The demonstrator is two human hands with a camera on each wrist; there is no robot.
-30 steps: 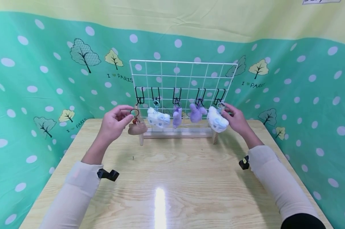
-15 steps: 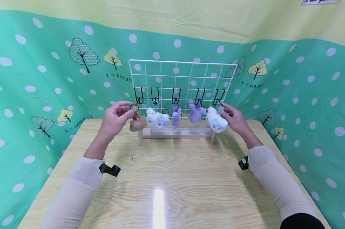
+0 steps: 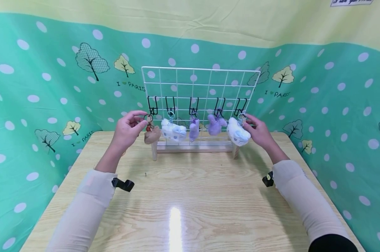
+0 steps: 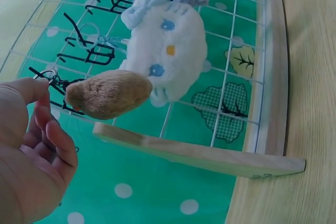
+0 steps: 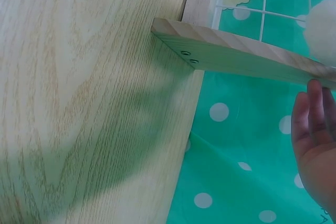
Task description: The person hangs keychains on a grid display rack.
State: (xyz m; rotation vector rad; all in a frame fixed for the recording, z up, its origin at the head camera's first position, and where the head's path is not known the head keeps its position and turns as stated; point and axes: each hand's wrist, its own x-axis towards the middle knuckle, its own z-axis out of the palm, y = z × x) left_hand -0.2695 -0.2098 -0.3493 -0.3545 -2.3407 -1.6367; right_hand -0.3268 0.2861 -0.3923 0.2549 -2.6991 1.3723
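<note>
My left hand (image 3: 126,128) pinches the ring of a brown plush keychain (image 3: 152,135) between thumb and forefinger, at the leftmost black hook (image 3: 153,106). In the left wrist view the fuzzy brown plush (image 4: 109,94) hangs beside a white cat-face plush with blue eyes (image 4: 176,51). At the other end of the rack, my right hand (image 3: 261,132) holds the ring of a white and blue plush keychain (image 3: 238,133) by its fingertips, under the rightmost hook (image 3: 240,106). Only the curved lower fingers of that hand (image 5: 317,148) show in the right wrist view; its grip is cut off.
A white wire grid rack (image 3: 202,69) stands on wooden feet (image 3: 154,151) at the table's back. Between the hands hang another white plush (image 3: 173,131) and two purple plush keychains (image 3: 194,129). The wooden table (image 3: 202,196) lies in front; a green dotted cloth (image 3: 51,98) surrounds it.
My left hand has moved slightly right and up, bringing the brown keychain's ring to the leftmost hook; the plush has swung rightward. The right hand stays at the rightmost keychain.
</note>
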